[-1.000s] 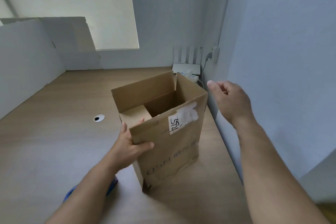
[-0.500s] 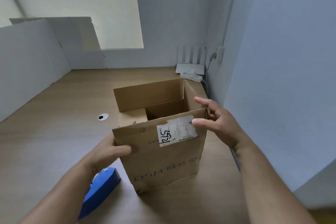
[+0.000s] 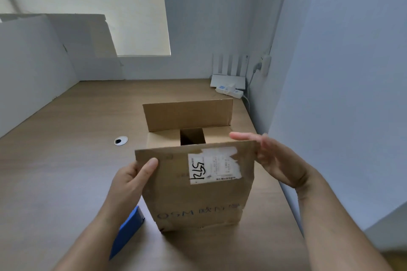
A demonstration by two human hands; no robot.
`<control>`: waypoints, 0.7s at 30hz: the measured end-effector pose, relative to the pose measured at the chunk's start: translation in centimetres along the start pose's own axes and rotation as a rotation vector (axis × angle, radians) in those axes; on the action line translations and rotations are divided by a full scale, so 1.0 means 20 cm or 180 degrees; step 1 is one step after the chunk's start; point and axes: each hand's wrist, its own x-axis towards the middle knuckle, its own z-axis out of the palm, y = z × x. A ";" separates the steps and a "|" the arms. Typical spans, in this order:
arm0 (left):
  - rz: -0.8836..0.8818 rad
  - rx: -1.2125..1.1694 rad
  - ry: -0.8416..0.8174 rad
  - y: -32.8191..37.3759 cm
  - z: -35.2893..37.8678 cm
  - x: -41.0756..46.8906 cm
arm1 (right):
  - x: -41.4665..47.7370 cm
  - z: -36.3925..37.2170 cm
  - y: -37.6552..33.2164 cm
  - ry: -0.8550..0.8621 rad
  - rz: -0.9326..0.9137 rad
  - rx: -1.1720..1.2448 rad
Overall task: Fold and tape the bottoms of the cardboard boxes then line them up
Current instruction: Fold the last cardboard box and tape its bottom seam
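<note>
A brown cardboard box (image 3: 198, 202) stands on the wooden desk (image 3: 66, 138), with a torn white label on its near side. Its two short flaps are folded inward, leaving a dark gap between them. The far long flap (image 3: 187, 114) stands upright, and so does the near one. My left hand (image 3: 130, 185) grips the near flap's left edge, thumb on the outside. My right hand (image 3: 273, 160) has straight fingers at the box's right top corner, touching the near flap's edge.
A blue object (image 3: 127, 233) lies on the desk under my left forearm. A round cable hole (image 3: 121, 140) is left of the box. A white router and power strip (image 3: 229, 86) sit in the far right corner. White partitions stand on the left, a wall close on the right.
The box has turned square to me. The right short flap now lies folded inward. My right hand came from the air to the box's right top corner; my left hand shifted on the near flap.
</note>
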 end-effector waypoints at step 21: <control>-0.0232 0.1176 0.0092 -0.04 0.08 0.16 | 0.23 0.14 0.13 0.1423 0.0119 -0.2223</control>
